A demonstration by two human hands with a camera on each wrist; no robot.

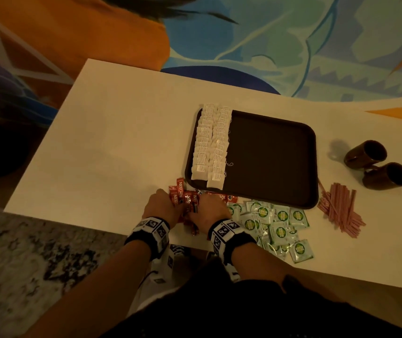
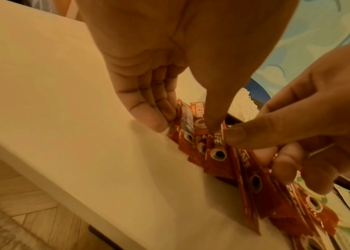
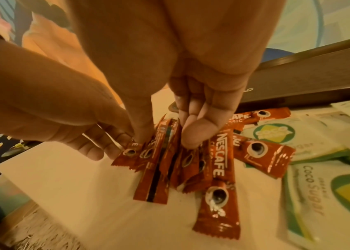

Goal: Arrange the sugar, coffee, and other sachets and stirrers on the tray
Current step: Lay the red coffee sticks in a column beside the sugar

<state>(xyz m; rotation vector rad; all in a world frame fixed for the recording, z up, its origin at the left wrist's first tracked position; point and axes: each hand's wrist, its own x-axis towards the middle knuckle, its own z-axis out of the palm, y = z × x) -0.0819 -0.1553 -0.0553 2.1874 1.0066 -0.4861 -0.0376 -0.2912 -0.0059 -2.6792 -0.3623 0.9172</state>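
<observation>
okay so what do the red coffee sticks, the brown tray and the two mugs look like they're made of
Red coffee sticks: thin glossy foil or plastic film, judging by the glints and crimped ends.
Brown tray: probably moulded plastic, matte, with a rounded raised rim.
Two mugs: likely glazed ceramic, dark brown with a faint sheen; too dim to be sure.

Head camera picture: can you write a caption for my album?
Both hands gather red coffee sticks beside a brown tray lined with white tea bags.
</observation>
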